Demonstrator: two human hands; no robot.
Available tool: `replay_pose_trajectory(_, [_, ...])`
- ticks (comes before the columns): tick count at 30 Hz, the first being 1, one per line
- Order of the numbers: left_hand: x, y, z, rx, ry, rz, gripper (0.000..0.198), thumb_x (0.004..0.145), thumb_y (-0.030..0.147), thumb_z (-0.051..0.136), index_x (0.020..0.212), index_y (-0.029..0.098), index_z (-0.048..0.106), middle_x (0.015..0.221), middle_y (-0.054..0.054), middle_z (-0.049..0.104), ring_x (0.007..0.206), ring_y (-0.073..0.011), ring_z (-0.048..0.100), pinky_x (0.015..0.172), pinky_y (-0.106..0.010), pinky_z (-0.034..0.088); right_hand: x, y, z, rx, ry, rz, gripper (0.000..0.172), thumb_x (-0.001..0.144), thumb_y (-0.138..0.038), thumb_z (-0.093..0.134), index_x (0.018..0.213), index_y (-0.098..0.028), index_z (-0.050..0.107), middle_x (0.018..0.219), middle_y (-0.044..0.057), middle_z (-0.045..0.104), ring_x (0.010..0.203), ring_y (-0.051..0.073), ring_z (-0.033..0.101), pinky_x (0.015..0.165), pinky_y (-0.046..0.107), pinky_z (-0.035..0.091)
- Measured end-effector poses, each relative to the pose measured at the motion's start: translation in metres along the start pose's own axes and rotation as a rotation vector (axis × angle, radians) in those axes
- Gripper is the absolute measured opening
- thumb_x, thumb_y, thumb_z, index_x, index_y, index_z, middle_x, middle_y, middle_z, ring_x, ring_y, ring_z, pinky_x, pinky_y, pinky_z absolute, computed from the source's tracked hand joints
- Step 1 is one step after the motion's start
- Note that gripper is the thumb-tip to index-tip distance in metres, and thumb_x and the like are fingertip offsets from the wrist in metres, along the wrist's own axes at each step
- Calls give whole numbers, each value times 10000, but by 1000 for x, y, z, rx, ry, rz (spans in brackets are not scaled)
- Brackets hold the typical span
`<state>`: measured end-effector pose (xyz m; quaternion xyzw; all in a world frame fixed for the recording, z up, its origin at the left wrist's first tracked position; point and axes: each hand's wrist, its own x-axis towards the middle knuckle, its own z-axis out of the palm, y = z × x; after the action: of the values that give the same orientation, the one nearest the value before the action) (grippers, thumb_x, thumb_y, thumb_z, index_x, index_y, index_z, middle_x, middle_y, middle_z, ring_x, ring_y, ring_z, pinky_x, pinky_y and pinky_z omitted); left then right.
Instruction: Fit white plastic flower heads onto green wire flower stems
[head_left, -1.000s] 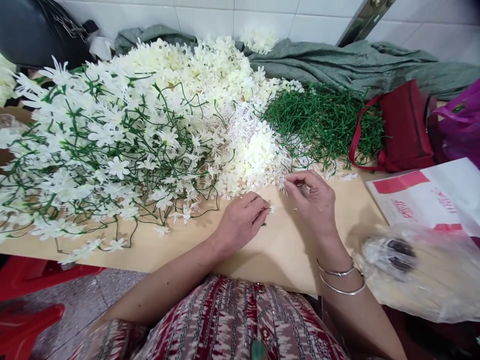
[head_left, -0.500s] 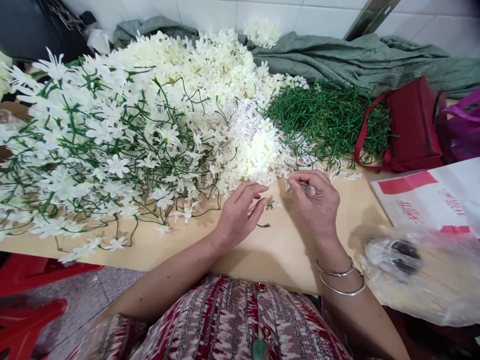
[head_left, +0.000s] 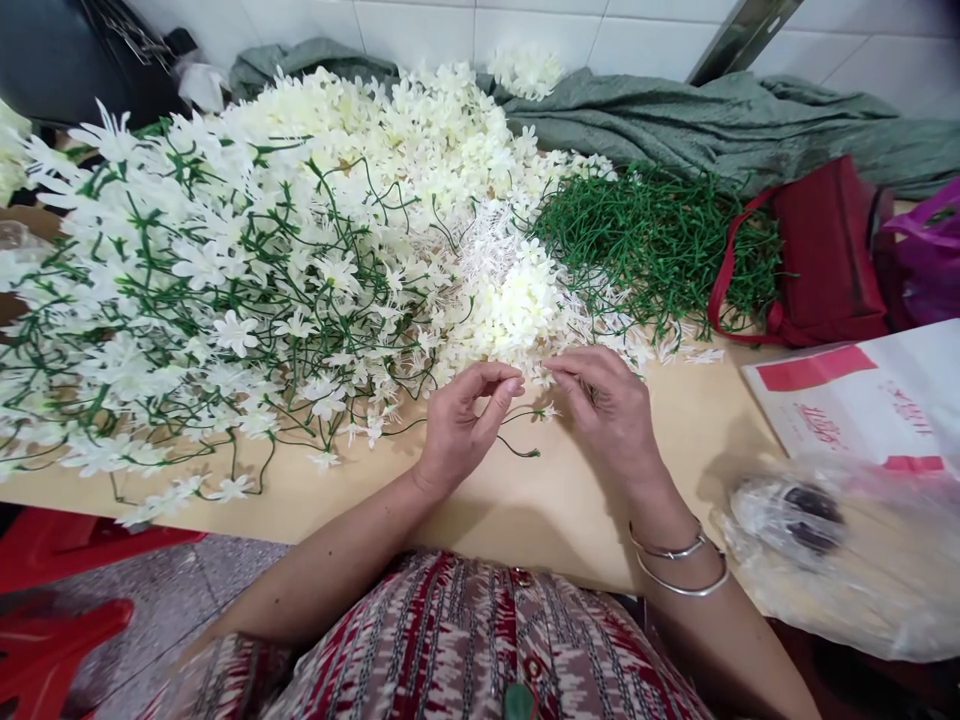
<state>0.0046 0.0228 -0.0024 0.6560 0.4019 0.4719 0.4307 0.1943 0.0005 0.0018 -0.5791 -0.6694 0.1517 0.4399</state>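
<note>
My left hand [head_left: 463, 420] is closed, its thumb and index fingertip pressed together; anything between them is too small to name. Facing it, a short gap away, my right hand [head_left: 611, 405] also pinches at the fingertips, and I cannot make out what it holds. Below the hands a green plastic stem [head_left: 517, 452] lies on the table, and a white-tipped stem [head_left: 541, 412] shows just above it. Just beyond the fingers is a heap of loose cream blossoms [head_left: 521, 305]. White artificial flowers on green stems [head_left: 232, 330] are piled to the left.
Bare green stems [head_left: 652, 240] are heaped behind my right hand. Further right sit a dark red bag [head_left: 829, 255], a printed white bag [head_left: 847, 395] and a clear plastic bag [head_left: 885, 560]. Green cloth [head_left: 675, 125] runs along the tiled wall. A red stool [head_left: 67, 550] stands lower left.
My right hand has moved left, closer to the left hand. The left hand has shifted slightly left, and its thumb and index finger have come together from being apart.
</note>
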Motion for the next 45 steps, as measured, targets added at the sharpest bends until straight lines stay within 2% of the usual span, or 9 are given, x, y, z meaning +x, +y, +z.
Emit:
replay_pose_trajectory(8, [3, -1, -1, 196, 56, 190, 87, 1006, 200, 636, 1085, 202, 672, 981, -45, 730, 853, -131, 679, 785, -253, 571, 2, 13, 4, -213, -106, -9, 138, 967, -190, 619, 930, -239, 742, 920, 69, 728, 916, 257, 674, 866, 437, 546])
replay_pose_trajectory(13, [4, -2, 1, 259, 3, 284, 128, 1013, 171, 623, 1135, 199, 646, 1036, -49, 723, 832, -110, 687, 778, -241, 589, 1, 2, -3, 65, 48, 125, 69, 911, -199, 691, 863, -234, 726, 1004, 58, 734, 961, 224, 697, 867, 391, 569])
replay_pose_trajectory(18, [4, -4, 3, 164, -90, 274, 222, 1005, 293, 684, 1201, 193, 652, 1064, -66, 758, 824, -114, 732, 765, -237, 611, -3, -16, -3, 337, 53, 270, 47, 868, -250, 782, 860, -256, 736, 845, 4, 755, 836, 193, 705, 798, 347, 578])
replay_pose_trajectory(22, [2, -3, 3, 72, -62, 154, 108, 1022, 280, 644, 1068, 198, 697, 914, -37, 779, 755, -115, 724, 726, -234, 589, -4, -19, -1, 391, 46, 270, 34, 892, -260, 773, 920, -265, 754, 881, 1, 776, 816, 183, 724, 774, 340, 583])
replay_pose_trajectory(25, [1, -3, 3, -46, -20, -49, 133, 1010, 317, 657, 1023, 191, 697, 891, -38, 775, 770, -121, 742, 732, -233, 580, -1, -7, -1, 194, 90, 168, 98, 949, -223, 685, 986, -273, 761, 951, 26, 771, 893, 200, 720, 843, 380, 578])
replay_pose_trajectory(30, [4, -3, 5, -268, -18, -245, 261, 970, 434, 704, 1006, 176, 687, 831, -30, 777, 774, -125, 760, 713, -211, 584, 2, 15, 1, -163, -68, 14, 137, 958, -214, 640, 976, -250, 771, 987, 78, 706, 936, 251, 668, 841, 447, 559])
replay_pose_trajectory(36, [7, -3, 6, -384, 3, -321, 364, 913, 521, 754, 994, 171, 694, 814, -23, 775, 782, -138, 777, 743, -234, 622, 3, 11, -1, -140, 19, -26, 102, 948, -162, 647, 922, -230, 718, 1014, 73, 716, 965, 235, 693, 864, 420, 572])
replay_pose_trajectory(42, [8, -2, 5, -423, 13, -333, 383, 887, 535, 781, 986, 175, 696, 795, -13, 768, 776, -135, 780, 729, -220, 620, 3, 17, 1, -281, -96, -112, 108, 965, -191, 644, 991, -221, 745, 1084, 113, 715, 978, 276, 656, 874, 477, 560])
replay_pose_trajectory(45, [10, -2, 4, -431, 33, -337, 398, 872, 544, 794, 970, 173, 688, 783, -14, 763, 761, -138, 776, 731, -230, 625, 4, 16, -1, -271, -9, -74, 88, 960, -203, 651, 911, -225, 720, 1042, 99, 717, 977, 276, 656, 889, 488, 547])
